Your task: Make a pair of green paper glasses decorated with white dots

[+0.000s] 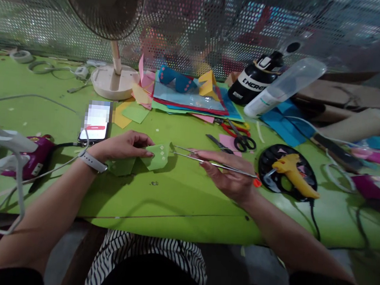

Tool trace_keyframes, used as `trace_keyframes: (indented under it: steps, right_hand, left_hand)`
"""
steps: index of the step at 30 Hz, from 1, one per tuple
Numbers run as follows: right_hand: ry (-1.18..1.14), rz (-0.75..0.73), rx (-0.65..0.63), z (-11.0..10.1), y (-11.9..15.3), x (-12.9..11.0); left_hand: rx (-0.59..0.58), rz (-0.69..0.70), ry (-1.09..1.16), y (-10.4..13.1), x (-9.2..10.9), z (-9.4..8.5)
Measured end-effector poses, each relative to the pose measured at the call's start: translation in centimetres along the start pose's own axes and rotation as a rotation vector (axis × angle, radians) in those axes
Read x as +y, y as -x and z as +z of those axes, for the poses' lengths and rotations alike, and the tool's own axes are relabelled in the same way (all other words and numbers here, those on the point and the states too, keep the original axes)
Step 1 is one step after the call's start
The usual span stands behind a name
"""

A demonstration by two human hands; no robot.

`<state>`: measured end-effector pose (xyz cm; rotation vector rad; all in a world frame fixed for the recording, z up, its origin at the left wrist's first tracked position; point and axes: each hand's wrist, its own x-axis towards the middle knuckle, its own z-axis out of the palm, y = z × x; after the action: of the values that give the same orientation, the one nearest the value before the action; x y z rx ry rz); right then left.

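My left hand (128, 148), coming in from the left, pinches a folded light green paper cutout (158, 158) between thumb and fingers. Several small pale pieces dot the cutout's face. In my right hand (229, 174) is a pair of metal tweezers (221, 165), held like a pen. Their two tips are spread apart and point left, close to the cutout's right edge; whether they touch it I cannot tell. Beneath my left wrist lies another piece of green paper (121, 166), partly covered.
A phone (95, 123) and a fan (113, 82) stand left. Behind are a blue paper mask (177, 79) on stacked sheets, scissors (245, 143) and a black bottle (248, 83). Right, a yellow glue gun (295, 174) rests on a black tray (267, 176). Cables (21, 190) cross the left side.
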<state>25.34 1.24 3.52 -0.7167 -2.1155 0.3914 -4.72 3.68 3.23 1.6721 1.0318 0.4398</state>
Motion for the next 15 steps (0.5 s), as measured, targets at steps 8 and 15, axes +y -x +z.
trace_keyframes:
  steps: [8,15]
  right_hand:
    - [0.404,-0.103,-0.402,-1.4,-0.4,3.7]
    - [0.148,0.109,-0.353,-1.1,-1.4,2.3]
  left_hand:
    - [0.114,0.098,-0.038,0.6,1.0,0.4]
    - [0.177,0.215,-0.242,1.5,2.8,1.2]
